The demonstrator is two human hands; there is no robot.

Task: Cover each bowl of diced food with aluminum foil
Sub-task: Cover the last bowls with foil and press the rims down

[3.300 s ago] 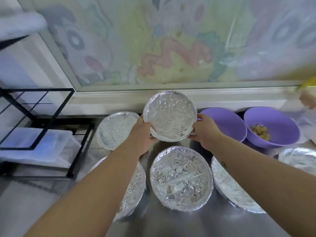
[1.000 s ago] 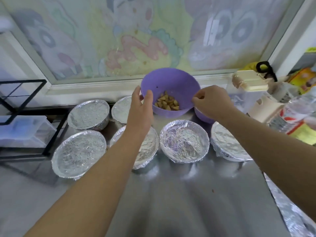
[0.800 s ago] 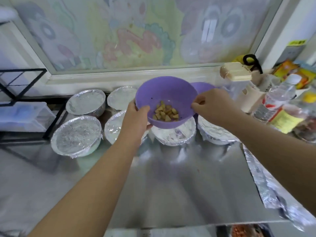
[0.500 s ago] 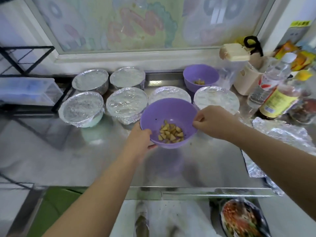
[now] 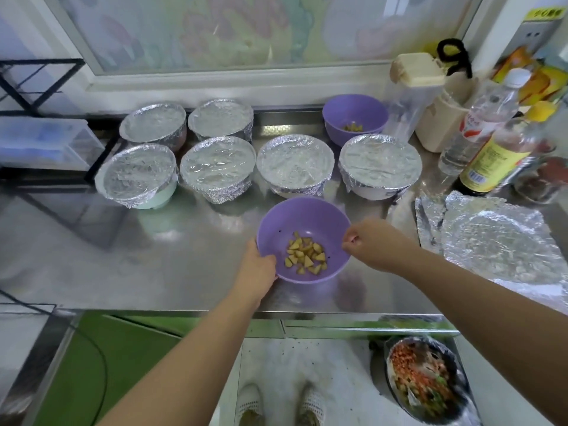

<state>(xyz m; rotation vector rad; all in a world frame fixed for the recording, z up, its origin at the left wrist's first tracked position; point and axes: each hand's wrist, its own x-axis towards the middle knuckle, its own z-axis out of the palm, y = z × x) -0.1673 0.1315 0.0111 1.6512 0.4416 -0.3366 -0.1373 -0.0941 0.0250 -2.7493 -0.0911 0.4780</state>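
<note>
While six covered bowls [image 5: 295, 161] stand in two rows at the back of the counter [image 5: 184, 259], the one bowl [image 5: 301, 222] in hand sits alone toward the front edge, placed there, it is judged, to give working room for wrapping. It holds a small heap of diced food [image 5: 307, 256] and bears no foil. Of the hands, the left hand [image 5: 258, 272] grips the near-left rim, thumb over the rim, fingers beneath. The right hand [image 5: 372, 244] has its fingers curled at the right rim and appears to pinch it. The bowl lies directly between both hands, steadied from two sides; whether its weight rests on the counter cannot be told. A loose foil [image 5: 498, 241] sheet lies flat just right of the right hand, judged staged for this bowl. A far bowl [image 5: 355, 113], also uncovered, stands at the back right, well apart from the hands.
</note>
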